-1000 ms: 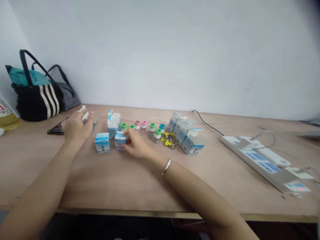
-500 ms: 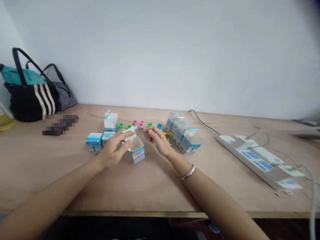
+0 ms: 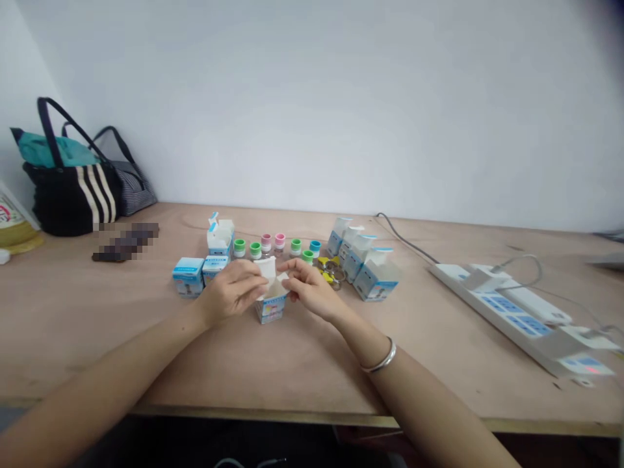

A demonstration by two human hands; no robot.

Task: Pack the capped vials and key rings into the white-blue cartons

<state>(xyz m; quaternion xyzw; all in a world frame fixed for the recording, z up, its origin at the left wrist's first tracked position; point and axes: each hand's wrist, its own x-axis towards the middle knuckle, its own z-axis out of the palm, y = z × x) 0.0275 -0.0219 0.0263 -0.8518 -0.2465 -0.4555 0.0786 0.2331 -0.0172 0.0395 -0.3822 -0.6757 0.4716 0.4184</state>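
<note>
My left hand (image 3: 229, 292) and my right hand (image 3: 309, 289) meet over a small white-and-blue carton (image 3: 270, 308), which stands upright on the plywood table (image 3: 312, 364). Fingers of both hands pinch its open white flaps, and the top of the carton is hidden. Just behind sit several small vials with green, pink and blue caps, including a green-capped vial (image 3: 239, 247) and a pink-capped vial (image 3: 266, 242). Near my left hand stand a blue-topped carton (image 3: 188, 276) and another carton (image 3: 215, 265).
Several cartons (image 3: 375, 279) stand right of the yellow keyring items (image 3: 327, 272). A power strip (image 3: 502, 312) with a cable lies at the right. A black striped tote bag (image 3: 73, 195) and a pixelated phone-like object (image 3: 125, 246) are at the left, against the wall.
My hands have closed together onto the carton's flaps. The carton has shifted slightly, and the head view has moved a little, bringing more of the vials into sight.
</note>
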